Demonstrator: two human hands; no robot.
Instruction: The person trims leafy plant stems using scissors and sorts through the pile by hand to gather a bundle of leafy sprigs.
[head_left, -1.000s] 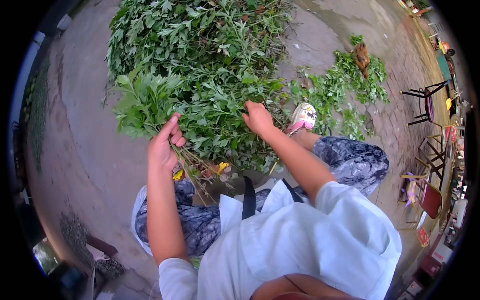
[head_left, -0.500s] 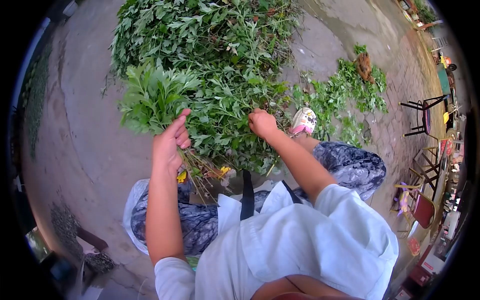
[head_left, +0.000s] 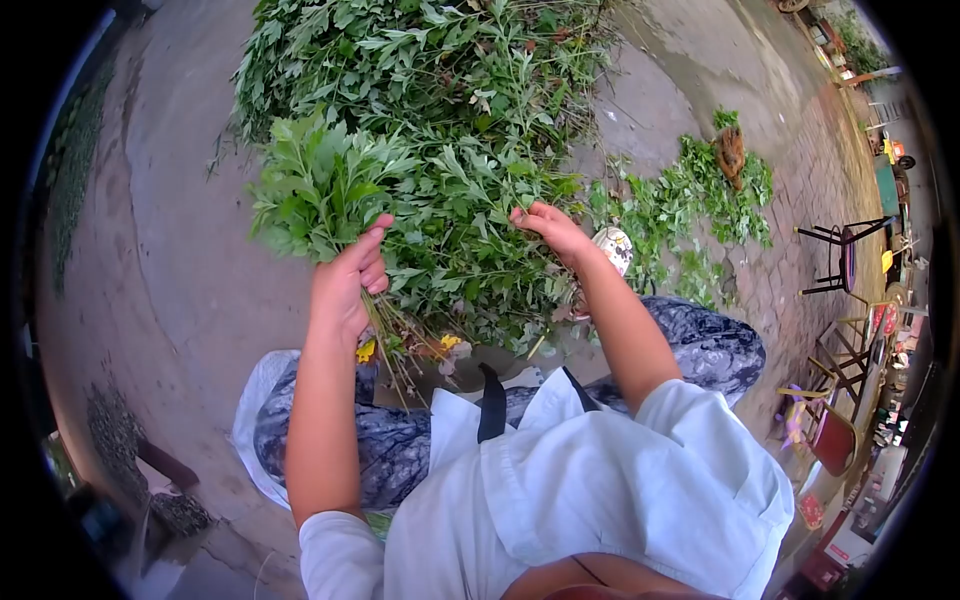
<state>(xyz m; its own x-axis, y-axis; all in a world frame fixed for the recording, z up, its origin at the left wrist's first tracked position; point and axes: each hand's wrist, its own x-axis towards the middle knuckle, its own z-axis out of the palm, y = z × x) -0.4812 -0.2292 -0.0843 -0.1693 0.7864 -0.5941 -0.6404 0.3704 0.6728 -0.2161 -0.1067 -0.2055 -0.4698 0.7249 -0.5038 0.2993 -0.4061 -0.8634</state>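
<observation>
My left hand [head_left: 352, 275] is closed around a bunch of leafy green stems [head_left: 325, 190]; the leaves fan out above the fist and thin bare stems hang below it. My right hand [head_left: 545, 228] pinches a leafy sprig [head_left: 505, 195] between thumb and fingers at the near right part of the large heap of green plants [head_left: 420, 80]. The lower end of that sprig is hard to make out among the other leaves.
A smaller spread of greens [head_left: 665, 205] lies to the right, with a brown hen [head_left: 731, 156] on it. My shoe [head_left: 612, 250] is beside the heap. Chairs [head_left: 833, 440] stand at the far right. Yellow flowers [head_left: 450, 342] lie near my knees.
My right hand has moved slightly right and opened from a fist into a pinch on a sprig. My left hand still holds its bunch, shifted a little right in view.
</observation>
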